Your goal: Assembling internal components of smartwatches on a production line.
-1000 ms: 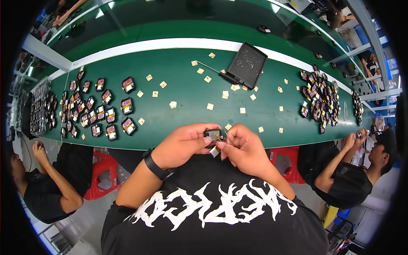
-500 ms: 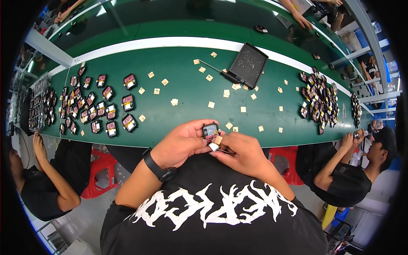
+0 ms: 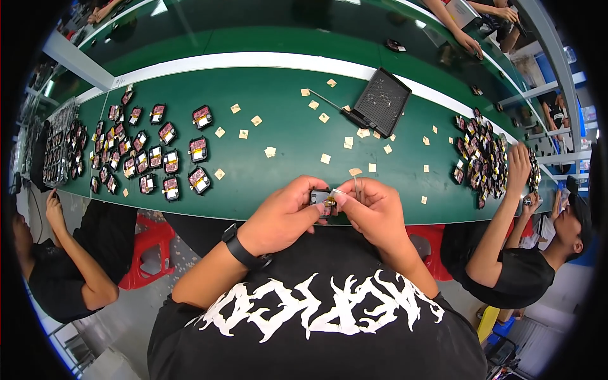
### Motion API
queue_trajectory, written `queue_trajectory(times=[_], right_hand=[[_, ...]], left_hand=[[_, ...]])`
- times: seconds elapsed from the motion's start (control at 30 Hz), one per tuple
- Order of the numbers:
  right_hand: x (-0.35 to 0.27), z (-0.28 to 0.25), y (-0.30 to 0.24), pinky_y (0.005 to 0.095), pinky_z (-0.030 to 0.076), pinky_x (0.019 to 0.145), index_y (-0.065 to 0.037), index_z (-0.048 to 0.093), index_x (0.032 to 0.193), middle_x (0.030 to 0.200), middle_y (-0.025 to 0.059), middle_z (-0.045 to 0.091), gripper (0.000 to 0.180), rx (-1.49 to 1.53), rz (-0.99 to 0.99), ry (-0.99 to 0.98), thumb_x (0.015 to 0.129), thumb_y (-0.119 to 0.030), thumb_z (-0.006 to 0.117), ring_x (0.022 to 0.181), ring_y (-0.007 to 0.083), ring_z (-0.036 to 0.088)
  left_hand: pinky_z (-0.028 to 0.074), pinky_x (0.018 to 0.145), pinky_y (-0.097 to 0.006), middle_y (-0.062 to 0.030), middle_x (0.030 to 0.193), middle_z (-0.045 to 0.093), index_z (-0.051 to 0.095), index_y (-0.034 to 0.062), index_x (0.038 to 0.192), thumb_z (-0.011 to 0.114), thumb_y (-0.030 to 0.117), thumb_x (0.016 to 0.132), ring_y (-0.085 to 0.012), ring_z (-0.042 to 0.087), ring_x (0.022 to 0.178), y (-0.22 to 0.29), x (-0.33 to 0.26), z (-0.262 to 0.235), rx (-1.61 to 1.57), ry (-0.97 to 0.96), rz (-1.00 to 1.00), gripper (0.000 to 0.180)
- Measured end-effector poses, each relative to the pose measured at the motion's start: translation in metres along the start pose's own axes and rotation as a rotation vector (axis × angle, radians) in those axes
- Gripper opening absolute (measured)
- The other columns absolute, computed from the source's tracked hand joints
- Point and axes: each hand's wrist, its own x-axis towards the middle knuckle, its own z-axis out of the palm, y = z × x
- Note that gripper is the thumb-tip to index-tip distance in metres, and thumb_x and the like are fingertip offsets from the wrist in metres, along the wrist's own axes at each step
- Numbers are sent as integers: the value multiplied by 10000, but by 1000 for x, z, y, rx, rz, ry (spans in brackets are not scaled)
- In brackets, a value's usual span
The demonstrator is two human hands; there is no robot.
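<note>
The person wears a black short-sleeved T-shirt [image 3: 316,329] with large jagged white lettering across the chest, bare forearms reaching out from its sleeves, and a black watch [image 3: 244,250] with a dark band on the wrist of the left hand [image 3: 282,218].

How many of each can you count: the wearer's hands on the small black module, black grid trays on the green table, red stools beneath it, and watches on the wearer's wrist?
Hands on the small black module: 2, left hand and right hand
Black grid tray on the green table: 1
Red stools: 2
Black wristwatch: 1
Total: 6
</note>
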Motion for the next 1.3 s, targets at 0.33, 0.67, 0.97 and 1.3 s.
queue_trajectory(times=[0.33, 0.67, 0.97, 1.3], right_hand=[[11, 3, 10, 176, 393, 551, 50, 670, 1041, 841, -12, 676, 105, 50, -110, -18, 970, -22, 699, 675, -11, 556], [11, 7, 7, 261, 381, 557, 57, 751, 932, 746, 26, 591, 89, -365, -302, 49, 881, -11, 778, 647, 68, 489], [8, 11, 14, 261, 403, 583, 40, 771, 982, 788, 26, 605, 139, -341, -228, 86, 897, -67, 796, 683, 76, 507], [7, 12, 27, 211, 417, 621, 46, 743, 988, 850, -19, 592, 127, 61, -90, 72, 951, -75, 752, 732, 34, 538]], left_hand=[[551, 730, -262, -74, 1123, 651, 442, 32, 1537, 474, 51, 1065, -104, 637, 835, 8, -2, -1, 79, 63, 80, 473], [518, 741, -275, -46, 1039, 643, 468, 22, 1501, 466, 43, 1040, -105, 606, 793, 6, -2, 0, 310, 163, 150, 462], [519, 742, -301, -70, 1008, 624, 524, -11, 1325, 481, 35, 1026, -147, 622, 795, -1, -2, 3, 359, 165, 221, 306], [500, 720, -252, -40, 1046, 610, 514, -14, 1370, 493, 67, 1045, -104, 603, 822, -6, 1, 5, 125, 74, 158, 335]])
